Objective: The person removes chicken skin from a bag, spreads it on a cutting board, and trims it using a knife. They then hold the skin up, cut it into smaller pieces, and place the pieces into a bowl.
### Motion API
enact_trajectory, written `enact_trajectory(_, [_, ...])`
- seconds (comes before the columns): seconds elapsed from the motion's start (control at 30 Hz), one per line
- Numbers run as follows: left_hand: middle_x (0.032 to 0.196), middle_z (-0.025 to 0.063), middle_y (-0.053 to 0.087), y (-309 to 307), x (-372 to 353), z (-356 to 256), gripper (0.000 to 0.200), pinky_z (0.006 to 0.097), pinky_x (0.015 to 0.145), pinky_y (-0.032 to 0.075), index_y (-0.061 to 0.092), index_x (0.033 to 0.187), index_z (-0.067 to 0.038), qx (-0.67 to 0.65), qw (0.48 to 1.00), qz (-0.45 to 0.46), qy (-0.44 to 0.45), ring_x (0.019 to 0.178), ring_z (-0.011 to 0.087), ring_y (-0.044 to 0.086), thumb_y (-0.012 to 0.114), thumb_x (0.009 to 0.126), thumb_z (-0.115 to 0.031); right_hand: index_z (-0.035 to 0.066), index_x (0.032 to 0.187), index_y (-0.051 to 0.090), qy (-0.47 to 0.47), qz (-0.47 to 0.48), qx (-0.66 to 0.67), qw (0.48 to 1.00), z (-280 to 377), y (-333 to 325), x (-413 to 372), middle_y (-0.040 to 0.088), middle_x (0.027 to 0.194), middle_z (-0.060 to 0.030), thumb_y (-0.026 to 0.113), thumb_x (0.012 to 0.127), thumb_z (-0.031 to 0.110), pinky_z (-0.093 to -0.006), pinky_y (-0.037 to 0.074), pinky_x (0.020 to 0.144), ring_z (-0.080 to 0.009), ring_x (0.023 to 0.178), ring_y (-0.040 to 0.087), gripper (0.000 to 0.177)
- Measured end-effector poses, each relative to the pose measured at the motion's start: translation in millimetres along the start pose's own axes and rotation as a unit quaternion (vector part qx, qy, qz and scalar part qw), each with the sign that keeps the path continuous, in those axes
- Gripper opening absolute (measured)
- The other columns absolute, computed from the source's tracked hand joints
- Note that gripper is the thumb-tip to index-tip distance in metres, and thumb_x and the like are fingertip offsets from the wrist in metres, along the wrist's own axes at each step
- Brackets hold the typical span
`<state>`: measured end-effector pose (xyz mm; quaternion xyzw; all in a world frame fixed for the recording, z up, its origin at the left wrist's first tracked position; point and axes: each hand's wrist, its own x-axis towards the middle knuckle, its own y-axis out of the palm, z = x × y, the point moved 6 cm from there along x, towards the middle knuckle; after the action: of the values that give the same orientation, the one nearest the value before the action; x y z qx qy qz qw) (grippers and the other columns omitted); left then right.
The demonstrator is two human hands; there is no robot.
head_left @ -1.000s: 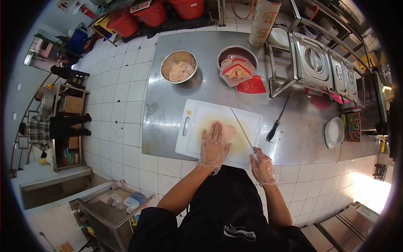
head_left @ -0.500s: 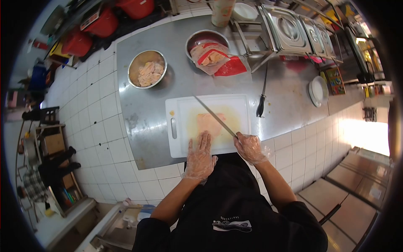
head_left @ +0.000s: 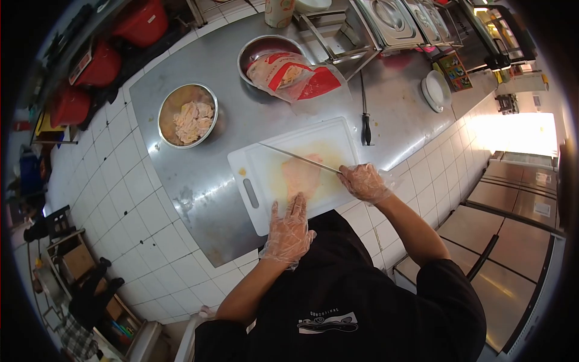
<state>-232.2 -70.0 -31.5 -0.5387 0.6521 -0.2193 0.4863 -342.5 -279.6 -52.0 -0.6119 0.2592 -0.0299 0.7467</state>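
Note:
A white cutting board [head_left: 338, 136] lies at the near edge of the steel table, with a flat, pale piece of raw meat [head_left: 301, 172] in its middle. My left hand [head_left: 288, 232], in a clear plastic glove, rests with outstretched fingers on the near end of the meat. Gloved as well, my right hand [head_left: 363, 183] is closed around the handle of a long knife [head_left: 292, 155]. Its blade points left and crosses over the far part of the meat. Most of the handle is hidden by my fingers.
Beyond the board, a metal bowl [head_left: 161, 123] holds cut raw pieces [head_left: 193, 120]. Another bowl [head_left: 242, 57] has a red-and-white plastic bag [head_left: 280, 75] in it. A sharpening steel [head_left: 366, 127] lies right of the board, and white dishes [head_left: 435, 90] stand farther right.
The view has turned, so table and board appear tilted. The knife has shifted toward the far end of the meat, its blade at a flatter angle. My left hand stays on the meat.

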Motion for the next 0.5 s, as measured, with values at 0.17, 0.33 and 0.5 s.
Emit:
enact_trajectory(0.17, [0.172,0.0150,0.031,-9.0,-0.2,2.1,0.090,0.0598,0.128,0.019,0.028,0.164,0.002,-0.004,1.000,0.029,0.007,0.158,0.0247,0.032,0.064,0.098,-0.048,0.007,0.110,0.064,0.018,0.030,0.092,0.995,39.3,2.8,-8.6,0.067,0.067,-0.0194,0.055,0.107,0.034,-0.0544,0.056,0.067,-0.0399,0.067,0.071,0.028])
enact_trajectory(0.33, [0.172,0.0147,0.032,-6.1,1.6,6.0,0.088,0.0595,0.128,0.018,0.029,0.164,0.002,-0.011,0.999,0.028,0.018,0.159,0.0247,0.031,0.063,0.099,-0.048,0.004,0.107,0.067,0.093,0.007,0.142,0.985,9.4,0.8,1.3,0.068,0.073,-0.0249,0.054,0.108,0.036,-0.0569,0.056,0.072,-0.0448,0.075,0.071,0.034])
enact_trajectory(0.5, [0.172,0.0143,0.032,-2.5,0.7,6.5,0.087,0.0594,0.129,0.017,0.031,0.163,0.002,-0.032,0.999,0.019,0.006,0.159,0.0239,0.031,0.063,0.099,-0.047,0.004,0.113,0.068,0.123,0.030,0.171,0.977,13.6,-5.3,3.9,0.070,0.079,-0.0262,0.050,0.109,0.038,-0.0584,0.056,0.078,-0.0472,0.080,0.071,0.039])
